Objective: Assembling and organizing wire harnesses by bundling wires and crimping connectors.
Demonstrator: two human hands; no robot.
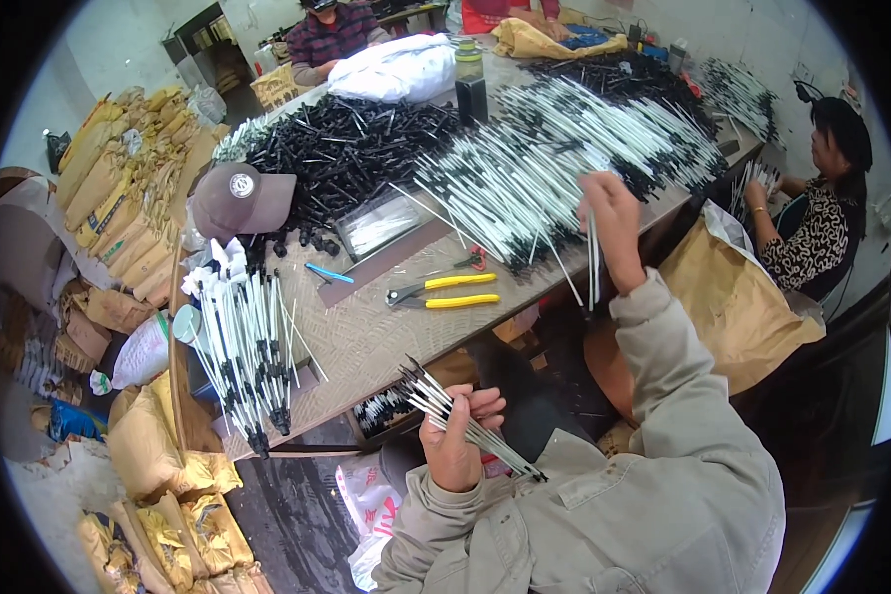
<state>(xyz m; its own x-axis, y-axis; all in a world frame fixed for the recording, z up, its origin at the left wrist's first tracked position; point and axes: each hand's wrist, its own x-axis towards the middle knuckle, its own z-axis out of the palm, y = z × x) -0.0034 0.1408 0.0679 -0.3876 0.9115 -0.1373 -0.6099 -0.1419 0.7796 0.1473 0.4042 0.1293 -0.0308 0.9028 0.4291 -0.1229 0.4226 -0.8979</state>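
My left hand [453, 453] is closed around a bundle of thin white rods [432, 398] with black ends, held off the table's front edge, close to my body. My right hand [616, 220] is raised at the right front of the table, its fingers pinched on a few white rods [592, 265] that hang down. Just beyond it spreads a large heap of the same white rods [510, 168], black tips among them. Pliers with yellow handles [455, 290] lie on the table between my hands.
A pile of black parts [356, 148], a cap [243, 198], a dark bottle [471, 87] and a clear box [378, 226] occupy the table [366, 337]. Bundled rods [250, 342] overhang its left front corner. A person [812, 213] sits at right; others work across. Sacks [144, 441] line the left.
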